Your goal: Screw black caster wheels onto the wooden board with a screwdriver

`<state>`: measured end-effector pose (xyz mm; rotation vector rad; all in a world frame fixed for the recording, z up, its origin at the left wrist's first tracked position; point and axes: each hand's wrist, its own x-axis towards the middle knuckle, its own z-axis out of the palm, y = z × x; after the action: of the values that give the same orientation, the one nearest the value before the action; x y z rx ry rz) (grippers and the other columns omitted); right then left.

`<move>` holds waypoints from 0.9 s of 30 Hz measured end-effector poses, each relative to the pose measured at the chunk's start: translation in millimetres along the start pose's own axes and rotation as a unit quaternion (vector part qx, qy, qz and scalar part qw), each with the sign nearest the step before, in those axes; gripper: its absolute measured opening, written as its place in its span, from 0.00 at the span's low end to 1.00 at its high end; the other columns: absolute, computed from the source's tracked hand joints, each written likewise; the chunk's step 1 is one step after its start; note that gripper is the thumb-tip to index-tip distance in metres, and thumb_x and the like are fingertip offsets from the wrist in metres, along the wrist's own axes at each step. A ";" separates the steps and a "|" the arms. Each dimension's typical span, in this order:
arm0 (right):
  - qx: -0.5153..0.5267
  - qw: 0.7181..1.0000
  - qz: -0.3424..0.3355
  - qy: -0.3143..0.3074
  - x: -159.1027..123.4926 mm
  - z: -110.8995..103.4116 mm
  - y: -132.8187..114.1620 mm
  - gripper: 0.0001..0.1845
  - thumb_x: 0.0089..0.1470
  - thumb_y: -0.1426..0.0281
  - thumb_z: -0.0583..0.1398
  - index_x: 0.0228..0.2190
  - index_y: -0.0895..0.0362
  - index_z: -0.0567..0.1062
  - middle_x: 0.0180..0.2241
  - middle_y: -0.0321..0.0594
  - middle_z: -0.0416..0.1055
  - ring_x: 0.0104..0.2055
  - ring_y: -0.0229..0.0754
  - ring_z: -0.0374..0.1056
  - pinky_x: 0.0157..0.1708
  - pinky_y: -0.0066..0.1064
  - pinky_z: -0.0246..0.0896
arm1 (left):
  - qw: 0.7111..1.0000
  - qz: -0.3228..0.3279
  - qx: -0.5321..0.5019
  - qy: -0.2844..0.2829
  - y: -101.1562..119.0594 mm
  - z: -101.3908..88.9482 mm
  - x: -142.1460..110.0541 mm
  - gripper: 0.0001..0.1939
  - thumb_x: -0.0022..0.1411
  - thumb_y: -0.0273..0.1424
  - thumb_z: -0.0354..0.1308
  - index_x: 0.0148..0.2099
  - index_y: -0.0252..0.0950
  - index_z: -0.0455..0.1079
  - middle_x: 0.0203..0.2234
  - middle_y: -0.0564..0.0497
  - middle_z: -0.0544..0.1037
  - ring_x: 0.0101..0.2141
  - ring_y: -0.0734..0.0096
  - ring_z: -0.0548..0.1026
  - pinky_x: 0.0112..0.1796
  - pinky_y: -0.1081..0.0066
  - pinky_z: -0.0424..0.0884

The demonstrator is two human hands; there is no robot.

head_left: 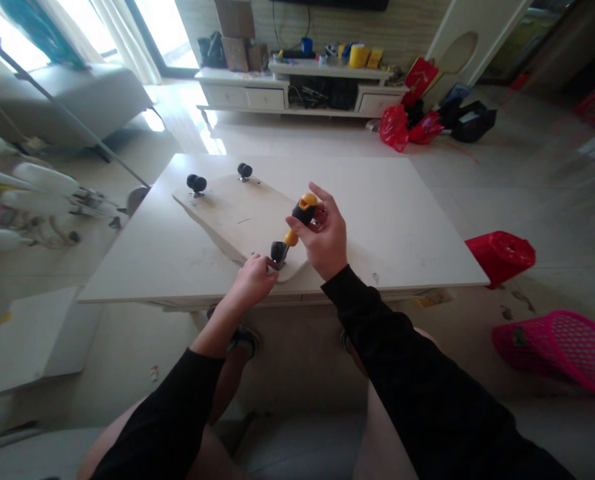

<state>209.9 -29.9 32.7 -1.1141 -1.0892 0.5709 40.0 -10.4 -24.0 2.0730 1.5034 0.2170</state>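
Note:
A pale board (227,217) lies flat on the white table (392,220), with black caster wheels on its upper face. My right hand (327,237) is closed around the black and yellow handle of a screwdriver (305,212), tilted with its shaft pointing down at the near caster wheel (278,251). The screwdriver's tip is too small to make out. My left hand (255,277) pinches the base of that same caster at the board's near end. Two more casters, one at the far left (196,184) and one farther back (245,171), stand upright on the board.
A red bin (507,253) stands by the table's right edge, with a pink mesh basket (552,343) nearer me. Left of the table is a white box (37,340). Red and black bags (427,123) lie before the TV cabinet (257,97). My legs are under the table's front edge.

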 end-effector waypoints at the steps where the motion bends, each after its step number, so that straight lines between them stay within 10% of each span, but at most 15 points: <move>1: 0.007 1.000 0.005 -0.006 0.8 0.0 2.2 0.30 0.53 0.64 0.67 0.56 0.44 0.67 0.49 0.39 0.72 0.46 0.42 0.73 0.43 0.39 0.79 | 1.000 0.000 0.001 0.000 -0.4 0.3 0.2 0.10 0.61 0.28 0.60 0.44 0.36 0.79 0.42 0.42 0.76 0.45 0.55 0.77 0.51 0.60 0.72; 27: 0.019 1.000 0.012 0.004 -2.5 3.6 1.4 0.28 0.55 0.67 0.64 0.56 0.43 0.68 0.47 0.36 0.73 0.44 0.38 0.72 0.39 0.33 0.78 | 1.000 0.008 0.002 0.010 -4.6 2.5 2.7 0.07 0.61 0.29 0.61 0.42 0.37 0.78 0.40 0.45 0.76 0.41 0.59 0.76 0.47 0.62 0.73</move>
<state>205.8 -29.9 30.6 -1.0958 -1.0552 0.6033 38.3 -7.8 -29.0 2.0927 1.5011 0.2412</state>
